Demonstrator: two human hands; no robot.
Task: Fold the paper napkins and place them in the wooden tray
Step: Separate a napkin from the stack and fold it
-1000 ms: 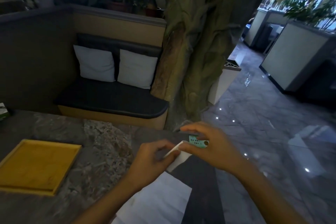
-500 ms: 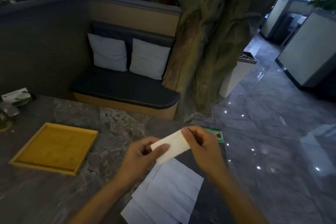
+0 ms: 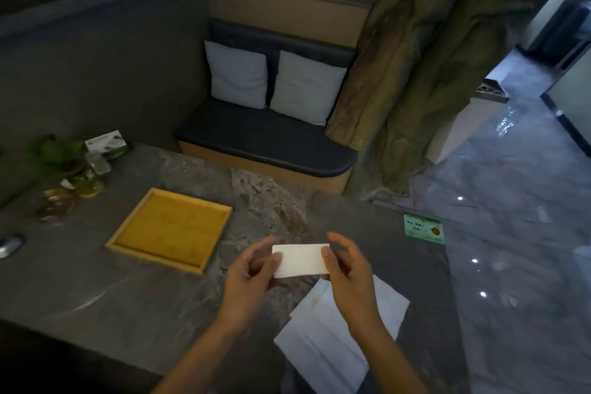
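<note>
A folded napkin (image 3: pixel 300 260) is held level above the bench (image 3: pixel 134 291), pinched at its left end by the left hand (image 3: pixel 251 269) and at its right end by the right hand (image 3: pixel 347 269); each grip is clamped on the napkin, thumb in front and fingers behind. It is presumably held by the ends so that the creases stay pressed flat and the small rectangle keeps its shape while it is carried. The tray (image 3: pixel 171 229) lies on the bench at about ten o'clock from the napkin, near but apart from it, and nothing is seen inside it, so the first placement is judged not yet done. A stack of unfolded napkins (image 3: pixel 339 339) lies at about five o'clock from the hands, kept within reach for the next folds, it seems. A green card (image 3: pixel 423 229) lies by the bench edge at two o'clock. Compared with half a second ago, the napkin is no longer tilted up to the right but is squared and horizontal, the hands are spread to its two ends, and more of the bench's left side, with jars and a box, is brought into view.
</note>
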